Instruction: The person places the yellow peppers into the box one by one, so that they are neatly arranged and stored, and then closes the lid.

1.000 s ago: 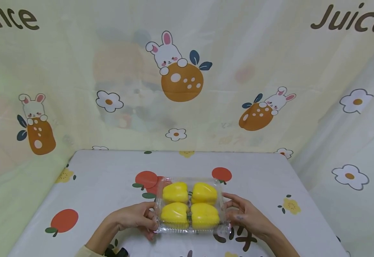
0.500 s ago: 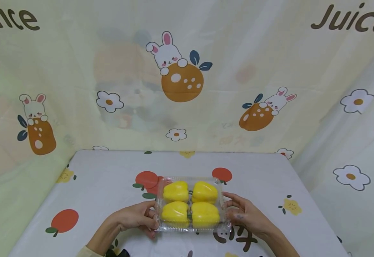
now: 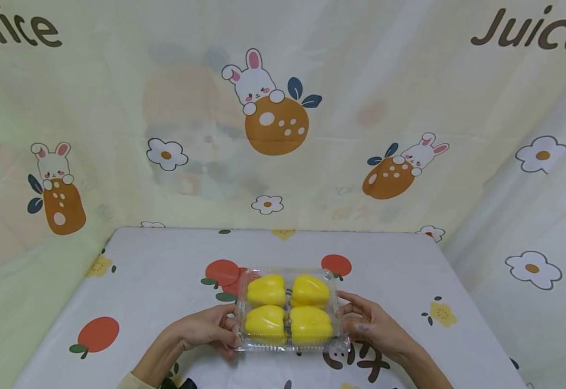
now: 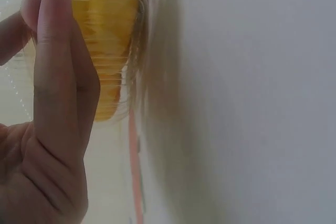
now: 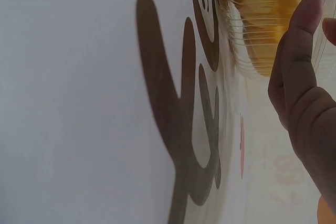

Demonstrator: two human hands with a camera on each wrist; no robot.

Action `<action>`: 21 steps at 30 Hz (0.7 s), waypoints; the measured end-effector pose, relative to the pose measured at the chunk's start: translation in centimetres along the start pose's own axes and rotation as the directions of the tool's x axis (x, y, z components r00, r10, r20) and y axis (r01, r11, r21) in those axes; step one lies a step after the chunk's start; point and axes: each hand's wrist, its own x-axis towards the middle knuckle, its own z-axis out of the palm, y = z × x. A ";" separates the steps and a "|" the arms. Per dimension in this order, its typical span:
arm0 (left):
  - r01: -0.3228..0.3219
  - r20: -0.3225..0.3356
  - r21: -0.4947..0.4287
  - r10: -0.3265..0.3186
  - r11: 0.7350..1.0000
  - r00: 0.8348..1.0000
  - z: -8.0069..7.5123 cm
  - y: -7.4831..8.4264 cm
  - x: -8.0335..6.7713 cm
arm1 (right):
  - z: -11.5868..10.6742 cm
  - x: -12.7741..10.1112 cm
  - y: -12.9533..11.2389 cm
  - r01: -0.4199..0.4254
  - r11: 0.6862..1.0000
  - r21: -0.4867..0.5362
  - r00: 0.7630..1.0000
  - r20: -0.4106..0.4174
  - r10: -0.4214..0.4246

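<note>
A clear plastic clamshell box point(image 3: 287, 272) sits on the table in the head view, with several yellow bell peppers point(image 3: 288, 309) inside. My left hand point(image 3: 225, 327) grips its left side, fingers curled against the wall. My right hand point(image 3: 347, 312) grips its right side in the same way. The left wrist view shows my left hand's fingers point(image 4: 59, 77) against the ribbed plastic, a yellow pepper point(image 4: 107, 30) behind it. My right hand's fingers point(image 5: 302, 72) lie on the box wall point(image 5: 247, 51) in the right wrist view. The box's underside is hidden.
The table point(image 3: 156, 281) wears a white cloth printed with oranges, flowers and dark lettering point(image 5: 184, 129). A printed curtain point(image 3: 273, 119) closes off the back and both sides. A dark object point(image 3: 178, 382) peeks in at the bottom edge by my left forearm.
</note>
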 end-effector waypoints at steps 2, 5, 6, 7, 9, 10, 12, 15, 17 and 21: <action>0.004 -0.002 0.003 -0.004 1.000 1.000 0.0 0.0 0.0 | 0.0 0.0 0.0 0.002 1.000 -0.003 1.000 -0.003 -0.002; 0.015 -0.008 0.007 -0.015 1.000 1.000 -0.1 0.0 0.0 | 0.1 0.0 0.0 0.004 1.000 -0.008 1.000 -0.008 -0.004; 0.015 -0.010 0.009 -0.014 1.000 1.000 -0.1 -0.1 -0.1 | 0.1 0.0 -0.1 0.003 1.000 -0.010 1.000 -0.011 -0.003; 0.013 -0.010 0.010 -0.012 1.000 1.000 -0.1 -0.1 -0.1 | 0.1 -0.1 -0.1 0.003 1.000 -0.012 1.000 -0.012 -0.003; 0.007 -0.008 0.017 -0.007 1.000 1.000 -0.1 -0.1 -0.2 | 0.2 -0.1 -0.1 0.001 1.000 -0.014 1.000 -0.014 -0.001; 0.002 -0.008 0.022 -0.002 1.000 1.000 -0.2 -0.1 -0.3 | 0.2 -0.1 -0.1 0.000 1.000 -0.015 1.000 -0.016 0.000; -0.009 -0.009 0.036 0.009 0.999 1.000 -0.4 0.0 -0.5 | 0.2 -0.1 -0.1 -0.003 1.000 -0.016 1.000 -0.019 0.003; -0.018 -0.026 0.079 0.020 0.997 0.999 -0.7 0.1 -0.8 | 0.2 -0.2 -0.2 -0.019 1.000 -0.020 0.999 -0.032 0.018; -0.020 -0.052 0.123 0.027 0.992 0.998 -0.9 0.2 -1.1 | 0.2 -0.2 -0.4 -0.034 0.999 -0.025 0.998 -0.046 0.032; -0.025 -0.122 0.204 0.051 0.979 0.991 -1.5 0.3 -1.4 | 0.0 -0.3 -0.6 -0.040 0.998 -0.046 0.997 -0.064 0.038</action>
